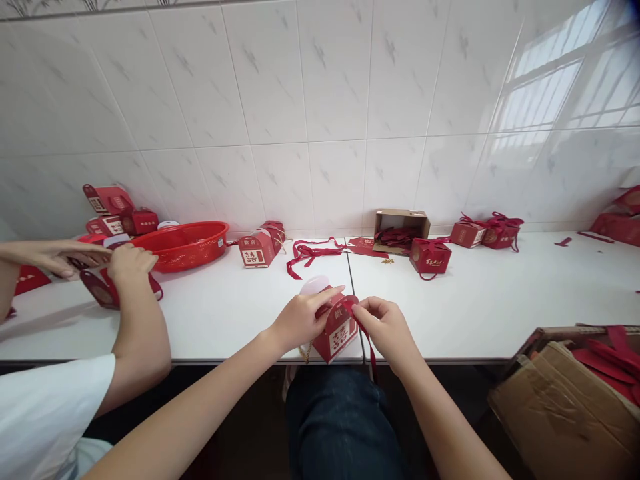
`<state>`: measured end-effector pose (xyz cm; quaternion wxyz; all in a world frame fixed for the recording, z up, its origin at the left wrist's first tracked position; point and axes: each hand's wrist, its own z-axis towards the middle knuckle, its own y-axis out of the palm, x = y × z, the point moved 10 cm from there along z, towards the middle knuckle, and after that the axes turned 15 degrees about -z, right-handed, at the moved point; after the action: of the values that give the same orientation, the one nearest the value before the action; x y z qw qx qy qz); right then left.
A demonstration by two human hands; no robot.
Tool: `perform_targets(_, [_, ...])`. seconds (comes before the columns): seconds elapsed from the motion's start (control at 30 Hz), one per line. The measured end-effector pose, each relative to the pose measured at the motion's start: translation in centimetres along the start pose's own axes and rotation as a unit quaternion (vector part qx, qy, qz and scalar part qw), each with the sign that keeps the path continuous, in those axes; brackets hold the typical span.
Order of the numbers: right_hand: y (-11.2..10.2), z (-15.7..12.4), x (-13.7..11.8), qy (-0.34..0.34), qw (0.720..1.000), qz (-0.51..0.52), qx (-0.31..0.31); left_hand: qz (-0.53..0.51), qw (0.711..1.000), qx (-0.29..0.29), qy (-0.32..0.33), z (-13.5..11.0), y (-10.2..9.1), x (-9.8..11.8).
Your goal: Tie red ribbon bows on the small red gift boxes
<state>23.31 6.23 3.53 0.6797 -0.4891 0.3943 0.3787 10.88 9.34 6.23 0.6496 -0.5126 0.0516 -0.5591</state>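
My left hand (300, 320) grips the small red cardboard gift box (338, 333) at the white table's (475, 300) front edge | my right hand (385, 327) pinches its dark red ribbon (369, 343).

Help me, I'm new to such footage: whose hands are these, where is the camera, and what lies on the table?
No machine here: one camera on a person's head looks down at their own bare hands. The left hand steadies a small red paper gift box at the near edge of the white table; the fingers of the right hand pinch a thin red ribbon at its top. Farther back lie a red plastic basket, an open brown cardboard box and more red gift boxes. The arms at far left belong to a co-worker.
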Motion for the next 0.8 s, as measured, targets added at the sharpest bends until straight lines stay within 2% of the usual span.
perform_targets(0.4, [0.0, 0.4, 0.4, 0.020, 0.999, -0.043, 0.018, 0.034, 0.998, 0.009, 0.045, 0.0, 0.3, 0.3])
perform_targets(0.6, [0.4, 0.8, -0.1, 0.007, 0.998, -0.056, 0.019, 0.063, 0.997, 0.004, 0.036, 0.0, 0.4, 0.2])
perform_targets(0.8, [1.0, 0.8, 0.1, -0.016, 0.998, -0.065, 0.014, 0.059, 0.996, -0.011, 0.068, 0.0, 1.0, 0.5])
